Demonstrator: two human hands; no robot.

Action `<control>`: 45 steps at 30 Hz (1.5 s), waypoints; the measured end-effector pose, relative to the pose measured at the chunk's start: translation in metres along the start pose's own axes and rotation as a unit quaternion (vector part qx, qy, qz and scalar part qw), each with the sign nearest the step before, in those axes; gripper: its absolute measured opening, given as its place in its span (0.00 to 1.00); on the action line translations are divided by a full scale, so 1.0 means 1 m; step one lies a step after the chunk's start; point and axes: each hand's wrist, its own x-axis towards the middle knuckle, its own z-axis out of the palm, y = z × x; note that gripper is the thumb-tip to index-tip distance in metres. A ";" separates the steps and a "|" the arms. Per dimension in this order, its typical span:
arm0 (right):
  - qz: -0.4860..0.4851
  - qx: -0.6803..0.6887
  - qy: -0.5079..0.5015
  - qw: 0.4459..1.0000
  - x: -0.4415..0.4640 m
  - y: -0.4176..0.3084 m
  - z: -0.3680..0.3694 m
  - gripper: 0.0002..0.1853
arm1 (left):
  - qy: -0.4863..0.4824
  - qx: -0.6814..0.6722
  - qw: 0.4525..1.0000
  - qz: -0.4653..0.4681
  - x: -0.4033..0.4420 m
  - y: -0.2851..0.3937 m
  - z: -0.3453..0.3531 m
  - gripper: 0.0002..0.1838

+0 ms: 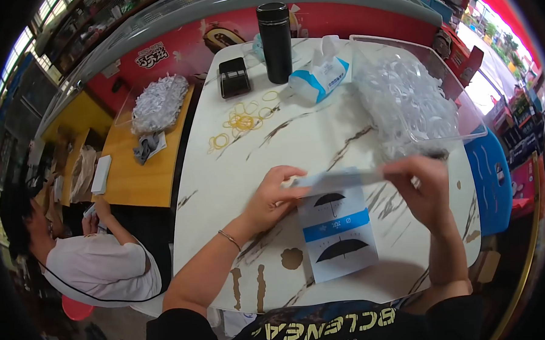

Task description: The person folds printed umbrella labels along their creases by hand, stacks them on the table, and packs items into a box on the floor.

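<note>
A flat greyish strip (349, 179), blurred by motion, stretches between my two hands above the table. My left hand (275, 197) pinches its left end with thumb and fingers. At the other end, my right hand (422, 185) is closed on it, fingertips smeared. What the strip is made of I cannot make out. Just beneath it lies a white printed sheet (343, 258) with black umbrella pictures and a blue band; the strip partly hides its upper edge.
Yellow rubber bands (243, 121) lie loose on the marbled table (225, 190). Behind them stand a black box (235, 77), a black tumbler (275, 45) and a tissue pack (320, 80). A clear bin (458, 116) of translucent plastic is at right. A person (100, 262) sits left.
</note>
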 end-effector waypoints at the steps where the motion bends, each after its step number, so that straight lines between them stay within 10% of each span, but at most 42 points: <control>1: -0.009 0.008 0.034 0.999 0.012 0.000 0.006 0.10 | 0.003 0.018 1.000 0.000 -0.002 0.000 0.001 0.17; 6: -0.017 0.046 0.146 0.988 0.055 0.004 0.041 0.14 | 0.052 -0.007 0.998 0.034 -0.006 -0.012 0.001 0.09; 12: -0.027 0.077 0.235 0.969 0.069 0.011 0.067 0.19 | 0.107 -0.225 0.937 -0.243 -0.008 -0.005 -0.003 0.10; 18: -0.097 0.105 -0.068 0.987 0.044 0.014 0.108 0.12 | 0.110 -0.266 0.919 -0.269 -0.006 -0.010 -0.006 0.13; 45: -0.157 0.147 -0.129 0.968 0.028 0.007 0.138 0.19 | 0.071 -0.411 0.871 -0.258 -0.008 -0.014 -0.007 0.13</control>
